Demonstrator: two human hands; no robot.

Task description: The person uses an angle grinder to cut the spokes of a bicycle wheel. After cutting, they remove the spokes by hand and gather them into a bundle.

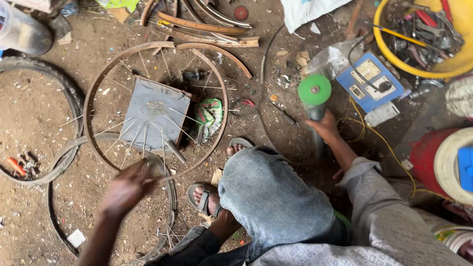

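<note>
A rusty bicycle wheel rim (98,83) with loose spokes lies on the dirt over a grey square block (153,112). My left hand (129,188) is blurred and grips the near edge of the rim. My right hand (326,127) holds an angle grinder (315,96) with a green disc guard, raised above the ground to the right of the wheel. My knees in jeans and my sandalled feet (204,197) sit between the two hands.
Old tyres (64,88) lie at left. Curved rim pieces (207,24) lie beyond the wheel. A blue switch box (372,81) with a yellow cable, a yellow tub of tools (423,34) and a red and white drum (443,162) stand at right.
</note>
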